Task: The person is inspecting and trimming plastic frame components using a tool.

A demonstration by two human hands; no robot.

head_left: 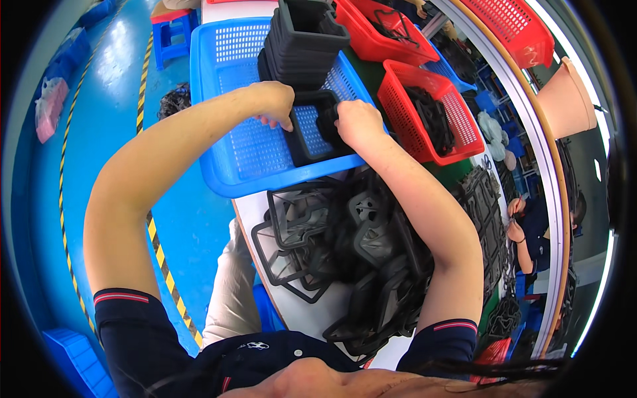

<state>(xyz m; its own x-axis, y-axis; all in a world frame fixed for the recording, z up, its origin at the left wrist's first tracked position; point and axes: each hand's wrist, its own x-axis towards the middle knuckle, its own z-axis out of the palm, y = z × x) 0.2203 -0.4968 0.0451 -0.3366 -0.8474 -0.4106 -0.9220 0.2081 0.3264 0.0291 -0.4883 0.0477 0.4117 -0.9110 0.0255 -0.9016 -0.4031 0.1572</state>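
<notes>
Both arms reach forward over a blue perforated plastic basket (232, 159). My left hand (275, 105) is closed on the left side of a black rectangular frame (300, 136), its fingertips curled over the rim. My right hand (358, 123) is closed at the frame's right side, where a dark part shows beside the fingers. The basket's blue bottom is visible through the frame's opening. Just beyond my hands rises a tall stack of similar black frames (302, 50), also in the basket.
Loose black frames (345, 232) lie piled on the white table in front of me. Red baskets (431, 113) with black parts stand to the right. Across the table's right side, another person's hands (516, 219) work. Blue floor with striped tape lies left.
</notes>
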